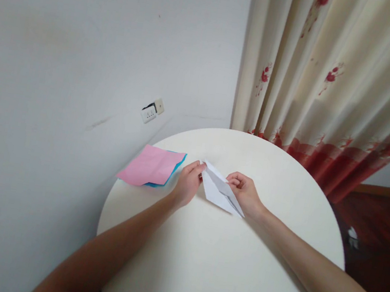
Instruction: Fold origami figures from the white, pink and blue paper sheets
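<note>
The left hand [187, 184] pinches the far corner of a folded white paper [218, 191], fingers closed on its edge. The right hand [246, 192] grips the paper's right side, fingertips pressed together on it. The paper sits between both hands, just above the round white table [220, 268]. Pink sheets [151, 164] over blue ones [176, 169] lie left of the left hand, near the wall [80, 73]. A curtain [338, 80] hangs behind.

A white sheet of paper [218, 189], folded into a pointed, flat triangular shape with a dark crease line along it, lies slantwise near the middle of the round table, its corners slightly lifted.
</note>
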Demonstrator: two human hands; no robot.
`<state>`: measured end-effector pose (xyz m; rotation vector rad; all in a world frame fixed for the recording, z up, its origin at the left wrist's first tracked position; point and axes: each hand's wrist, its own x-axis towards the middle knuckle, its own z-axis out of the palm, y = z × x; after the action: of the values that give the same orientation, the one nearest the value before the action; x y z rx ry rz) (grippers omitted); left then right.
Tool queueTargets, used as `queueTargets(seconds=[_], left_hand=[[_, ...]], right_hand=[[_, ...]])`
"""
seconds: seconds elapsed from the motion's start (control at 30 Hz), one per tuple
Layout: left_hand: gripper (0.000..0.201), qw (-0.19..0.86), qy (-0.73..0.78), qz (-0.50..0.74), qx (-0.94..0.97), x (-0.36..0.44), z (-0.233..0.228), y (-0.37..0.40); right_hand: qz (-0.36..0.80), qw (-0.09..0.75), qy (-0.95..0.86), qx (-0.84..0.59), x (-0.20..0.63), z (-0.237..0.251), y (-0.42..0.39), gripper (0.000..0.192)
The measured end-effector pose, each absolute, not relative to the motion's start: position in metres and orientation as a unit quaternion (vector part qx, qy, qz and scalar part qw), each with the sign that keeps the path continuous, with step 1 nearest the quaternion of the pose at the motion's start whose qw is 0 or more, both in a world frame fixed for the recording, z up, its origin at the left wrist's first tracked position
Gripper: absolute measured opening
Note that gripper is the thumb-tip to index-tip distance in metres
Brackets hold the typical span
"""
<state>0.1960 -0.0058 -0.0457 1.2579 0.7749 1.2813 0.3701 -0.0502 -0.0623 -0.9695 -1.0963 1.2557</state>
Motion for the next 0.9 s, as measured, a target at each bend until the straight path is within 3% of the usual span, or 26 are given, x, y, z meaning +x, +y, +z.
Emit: queueTargets(seconds=[0.23,0.4,0.53,0.67,0.77,0.9], left_hand=[[0.029,0.600,0.307,0.479,0.562,0.203,-0.056,-0.011],[0.019,0.481,0.383,0.502,0.609,0.201,-0.060,-0.010],[0.018,0.440,0.386,0.495,0.642,0.202,-0.059,-0.012],[0.014,0.446,0.360,0.507,0.644,0.205,-0.061,-0.012],[0.028,0.413,0.360,0.543,0.637,0.206,-0.063,-0.015],[0.008,0.316,0.349,0.496,0.730,0.206,-0.065,-0.020]], right_hand=[[0.541,0.580,-0.423,-0.438,0.371,-0.066,-0.048,0.033],[0.592,0.518,-0.456,-0.417,0.371,-0.063,-0.051,0.047],[0.517,0.488,-0.542,-0.448,0.369,-0.064,-0.053,0.022],[0.462,0.529,-0.527,-0.478,0.370,-0.065,-0.051,0.012],[0.426,0.572,-0.493,-0.498,0.374,-0.064,-0.047,0.015],[0.417,0.608,-0.453,-0.501,0.380,-0.066,-0.043,0.017]])
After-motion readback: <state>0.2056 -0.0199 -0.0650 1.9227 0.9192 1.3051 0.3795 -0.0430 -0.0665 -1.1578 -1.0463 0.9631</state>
